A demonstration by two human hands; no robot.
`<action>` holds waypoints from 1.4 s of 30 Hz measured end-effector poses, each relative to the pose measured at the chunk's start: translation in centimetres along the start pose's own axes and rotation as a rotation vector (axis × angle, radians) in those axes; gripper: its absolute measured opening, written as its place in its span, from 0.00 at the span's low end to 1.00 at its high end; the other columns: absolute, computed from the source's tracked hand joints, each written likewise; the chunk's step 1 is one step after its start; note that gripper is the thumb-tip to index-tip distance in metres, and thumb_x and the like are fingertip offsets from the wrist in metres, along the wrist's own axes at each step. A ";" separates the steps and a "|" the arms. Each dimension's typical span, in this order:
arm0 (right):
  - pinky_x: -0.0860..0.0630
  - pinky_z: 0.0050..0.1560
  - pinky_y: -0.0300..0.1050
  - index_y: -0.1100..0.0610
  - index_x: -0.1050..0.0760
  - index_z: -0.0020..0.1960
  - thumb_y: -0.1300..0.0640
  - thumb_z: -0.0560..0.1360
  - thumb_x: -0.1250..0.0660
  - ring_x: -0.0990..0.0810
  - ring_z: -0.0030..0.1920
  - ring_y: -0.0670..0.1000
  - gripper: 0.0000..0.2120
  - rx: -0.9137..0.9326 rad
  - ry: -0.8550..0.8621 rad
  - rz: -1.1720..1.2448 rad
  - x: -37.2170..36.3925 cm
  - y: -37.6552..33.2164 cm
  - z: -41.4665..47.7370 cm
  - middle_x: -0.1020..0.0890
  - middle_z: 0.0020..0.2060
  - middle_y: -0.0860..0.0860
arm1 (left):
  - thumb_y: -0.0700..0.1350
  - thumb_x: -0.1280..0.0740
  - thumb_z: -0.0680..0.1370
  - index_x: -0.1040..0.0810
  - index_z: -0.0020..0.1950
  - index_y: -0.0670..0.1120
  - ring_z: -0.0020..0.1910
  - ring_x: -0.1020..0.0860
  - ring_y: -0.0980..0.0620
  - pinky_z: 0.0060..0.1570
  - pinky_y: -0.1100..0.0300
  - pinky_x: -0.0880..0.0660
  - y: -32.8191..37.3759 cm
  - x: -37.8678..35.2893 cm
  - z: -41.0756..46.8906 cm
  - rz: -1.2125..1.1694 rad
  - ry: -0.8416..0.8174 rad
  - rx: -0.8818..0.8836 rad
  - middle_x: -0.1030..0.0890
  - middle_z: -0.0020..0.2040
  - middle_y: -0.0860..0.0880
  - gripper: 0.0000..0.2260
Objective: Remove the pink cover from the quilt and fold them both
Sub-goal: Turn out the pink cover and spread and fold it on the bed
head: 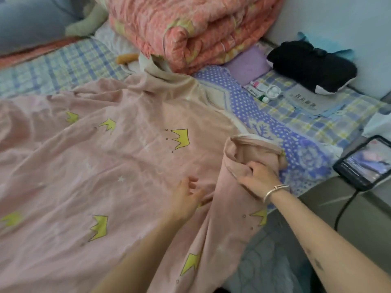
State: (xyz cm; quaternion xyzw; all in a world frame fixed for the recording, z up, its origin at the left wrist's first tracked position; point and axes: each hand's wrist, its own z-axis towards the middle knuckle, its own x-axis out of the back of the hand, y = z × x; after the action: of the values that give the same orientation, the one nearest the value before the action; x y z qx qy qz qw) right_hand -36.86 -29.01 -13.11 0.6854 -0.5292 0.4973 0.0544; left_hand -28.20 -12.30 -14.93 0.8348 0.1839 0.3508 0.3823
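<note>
Now, right hand [257, 176] gripping pink cover [105, 166], grey pouch [304, 100] (print blurred)

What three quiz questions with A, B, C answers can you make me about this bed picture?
1. Where is the folded quilt? A behind the pink cover on the bed; B on the floor; C in a box.
2. What colour are the cover's crowns? A green; B yellow; C black.
3. What is the right hand doing? A waving; B lying flat; C gripping bunched cover.
Answers: 1 A, it sits past the spread cover. 2 B, every crown is yellow. 3 C, its fingers curl into the fabric.
</note>
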 end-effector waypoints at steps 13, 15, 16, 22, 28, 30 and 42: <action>0.22 0.44 0.46 0.61 0.28 0.41 0.60 0.72 0.33 0.22 0.40 0.52 0.05 -0.068 -0.437 1.741 6.1 -8.5 -1.5 0.21 0.34 0.55 | 0.69 0.39 0.68 0.23 0.56 0.43 0.45 0.21 0.52 0.45 0.60 0.23 3.3 2.7 -2.2 -0.842 -0.441 0.204 0.19 0.48 0.47 0.32; 0.30 0.60 0.54 0.57 0.27 0.47 0.57 0.79 0.43 0.25 0.57 0.55 0.07 0.005 -0.254 1.923 6.6 -11.0 0.4 0.19 0.49 0.54 | 0.70 0.42 0.68 0.24 0.56 0.47 0.49 0.22 0.52 0.52 0.56 0.27 3.7 5.3 -1.4 -0.827 -0.231 0.150 0.20 0.54 0.47 0.31; 0.37 0.66 0.56 0.54 0.28 0.51 0.54 0.81 0.48 0.29 0.65 0.54 0.11 0.020 -0.178 1.932 6.5 -11.7 1.5 0.23 0.58 0.52 | 0.69 0.41 0.67 0.25 0.56 0.49 0.53 0.24 0.53 0.56 0.56 0.30 3.8 6.6 -1.0 -0.731 -0.093 0.117 0.21 0.58 0.49 0.28; 0.26 0.49 0.48 0.56 0.30 0.57 0.54 0.78 0.41 0.22 0.43 0.50 0.09 -0.135 -0.216 1.254 1.0 -9.6 2.6 0.21 0.43 0.53 | 0.60 0.33 0.73 0.35 0.67 0.45 0.63 0.30 0.52 0.55 0.63 0.35 -2.3 8.2 -1.5 0.146 0.001 0.076 0.30 0.64 0.50 0.29; 0.28 0.33 0.38 0.55 0.27 0.37 0.57 0.77 0.38 0.25 0.31 0.48 0.10 -0.114 -0.457 0.525 -6.8 -10.4 -1.2 0.21 0.36 0.53 | 0.60 0.35 0.73 0.34 0.64 0.42 0.61 0.27 0.46 0.55 0.58 0.32 -8.8 5.0 -3.0 0.283 0.090 0.179 0.27 0.62 0.45 0.28; 0.27 0.41 0.42 0.51 0.27 0.35 0.54 0.75 0.36 0.21 0.41 0.52 0.10 0.107 -0.361 0.233 -8.7 -11.2 -2.0 0.18 0.41 0.53 | 0.56 0.37 0.77 0.32 0.60 0.42 0.60 0.29 0.46 0.55 0.58 0.35 -9.7 5.6 -3.5 0.146 0.232 0.231 0.29 0.59 0.45 0.20; 0.32 0.58 0.43 0.55 0.27 0.59 0.61 0.76 0.43 0.25 0.60 0.55 0.13 0.593 -0.258 -0.353 -16.9 -13.8 -3.9 0.23 0.58 0.54 | 0.56 0.43 0.79 0.35 0.65 0.42 0.62 0.26 0.48 0.50 0.57 0.29 -14.8 6.0 -9.5 0.502 0.035 0.400 0.30 0.67 0.47 0.22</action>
State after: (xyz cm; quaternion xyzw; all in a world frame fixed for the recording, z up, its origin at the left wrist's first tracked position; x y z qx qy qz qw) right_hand -27.59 -9.35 -17.45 0.8091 -0.2380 0.5216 -0.1288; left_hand -31.56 5.50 -19.25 0.9066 0.0442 0.4053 0.1089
